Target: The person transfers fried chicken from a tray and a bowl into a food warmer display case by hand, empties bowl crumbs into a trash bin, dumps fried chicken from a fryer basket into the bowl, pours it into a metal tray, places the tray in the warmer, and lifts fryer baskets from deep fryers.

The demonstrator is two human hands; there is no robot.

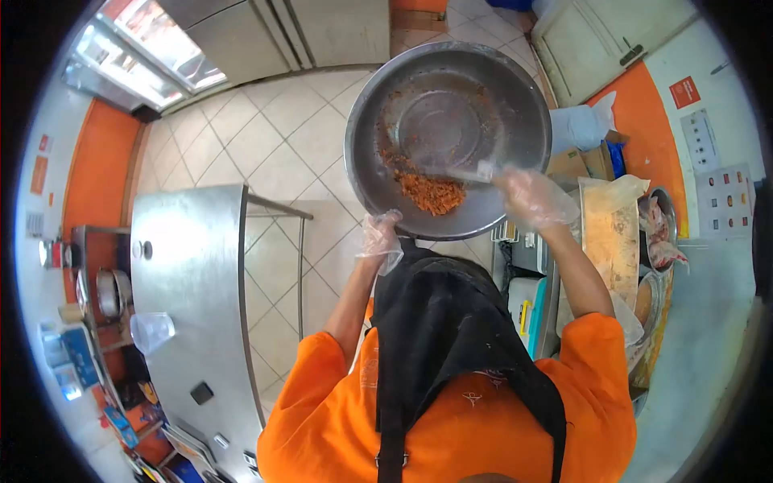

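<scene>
A large, wide metal bowl (515, 105) is tilted in front of me. A heap of orange-brown, crumbly food mix (433, 193) lies at its near side, with smears across the bottom. My left hand (380, 236), in a clear plastic glove, is closed on the bowl's near-left rim. Over the right side of the bowl, my right hand (533, 197), gloved likewise, grips a pale spatula (463, 174). The spatula is blurred by motion, so its exact shape is hard to make out; its far end reaches the top of the heap.
On the left stands a steel table (189, 282) with a clear plastic tub (151, 332). To the right, a counter holds a stained board (609, 241) and a metal bowl of raw meat (660, 233). A cardboard box (592, 161) sits beyond the bowl, right.
</scene>
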